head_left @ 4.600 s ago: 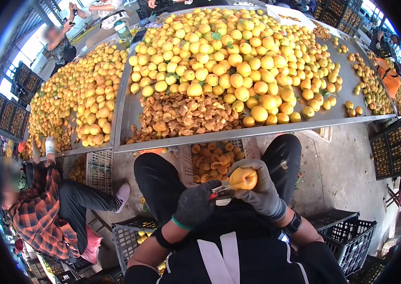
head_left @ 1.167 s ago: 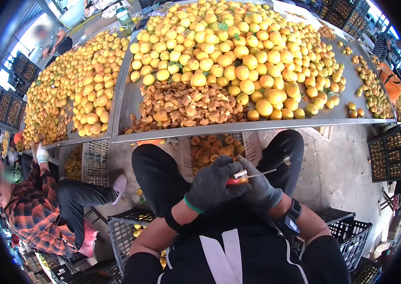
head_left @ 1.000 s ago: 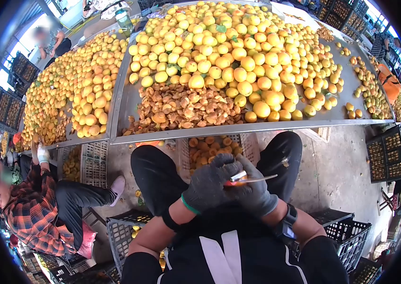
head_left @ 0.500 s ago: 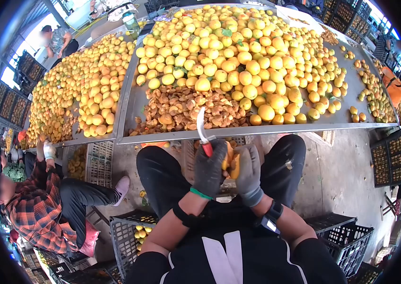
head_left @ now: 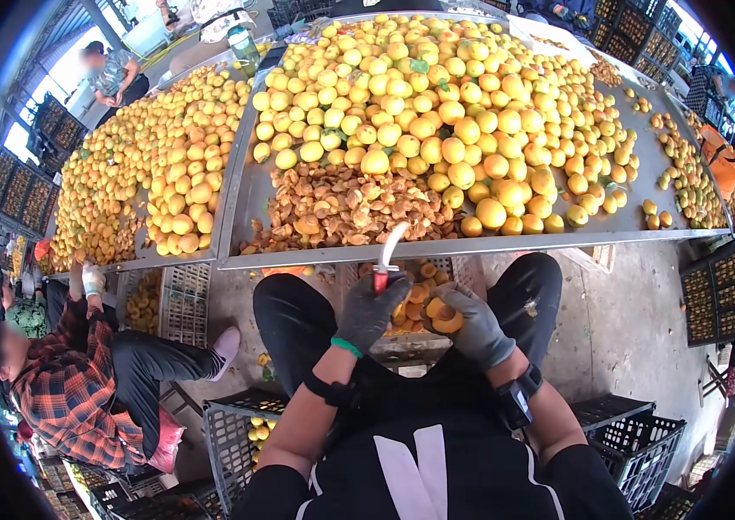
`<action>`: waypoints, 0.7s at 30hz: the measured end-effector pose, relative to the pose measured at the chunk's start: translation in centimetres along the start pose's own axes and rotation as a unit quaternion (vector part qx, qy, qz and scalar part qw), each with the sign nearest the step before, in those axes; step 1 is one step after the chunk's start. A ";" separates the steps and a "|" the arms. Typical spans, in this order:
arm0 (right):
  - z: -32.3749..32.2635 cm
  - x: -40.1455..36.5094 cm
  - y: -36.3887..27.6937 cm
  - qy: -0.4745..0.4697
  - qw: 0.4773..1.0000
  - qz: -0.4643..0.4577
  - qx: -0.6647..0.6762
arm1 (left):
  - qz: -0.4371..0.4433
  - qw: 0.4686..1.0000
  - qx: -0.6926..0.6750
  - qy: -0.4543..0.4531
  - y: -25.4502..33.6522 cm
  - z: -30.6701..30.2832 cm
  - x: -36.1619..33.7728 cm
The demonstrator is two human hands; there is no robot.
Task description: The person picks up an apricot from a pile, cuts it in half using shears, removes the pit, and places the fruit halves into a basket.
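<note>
Our left hand (head_left: 477,329) holds an apricot half (head_left: 445,321), likely light, soft and best cupped skin-side, our right hand (head_left: 365,314) gripping a knife (head_left: 380,282).

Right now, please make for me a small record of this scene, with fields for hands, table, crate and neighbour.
Left hand: holds red-handled knife, blade upward
Right hand: holds cut fruit
Table: heap of yellow fruit, brown pieces near front edge
Crate between knees: cut fruit pieces inside
Neighbour: seated at left, plaid shirt, hands at table edge
</note>
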State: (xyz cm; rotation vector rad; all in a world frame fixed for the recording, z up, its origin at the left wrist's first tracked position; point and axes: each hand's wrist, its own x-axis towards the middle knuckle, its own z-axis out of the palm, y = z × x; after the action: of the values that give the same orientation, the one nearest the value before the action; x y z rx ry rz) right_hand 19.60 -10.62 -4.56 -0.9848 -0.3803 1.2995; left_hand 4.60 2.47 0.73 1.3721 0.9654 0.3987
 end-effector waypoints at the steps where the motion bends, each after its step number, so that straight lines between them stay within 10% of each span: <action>1: 0.7 0.0 -0.5 0.036 0.998 0.044 0.006 | 0.113 0.980 0.162 0.028 -0.1 0.0 0.4; 8: 1.7 -0.6 -1.1 0.004 0.994 0.102 -0.047 | 0.278 0.936 0.205 0.068 -0.3 -1.1 1.4; 10: 2.3 -1.1 -1.0 -0.033 0.990 0.137 0.011 | 0.056 0.994 -0.098 -0.014 1.2 -1.4 0.1; 15: 4.2 -1.3 -1.4 -0.222 0.921 0.309 0.082 | 0.001 0.962 -0.260 -0.089 3.2 -0.7 -1.6; 21: 4.8 -2.2 0.8 -0.213 0.940 0.265 0.020 | -0.002 0.930 -0.339 -0.143 1.3 -0.3 -1.6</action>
State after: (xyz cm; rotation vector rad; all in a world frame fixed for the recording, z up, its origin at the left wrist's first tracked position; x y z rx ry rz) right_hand 15.02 -10.86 -1.86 -0.7898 -0.4302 2.0166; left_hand 3.79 1.70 2.48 0.7638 0.5100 0.4583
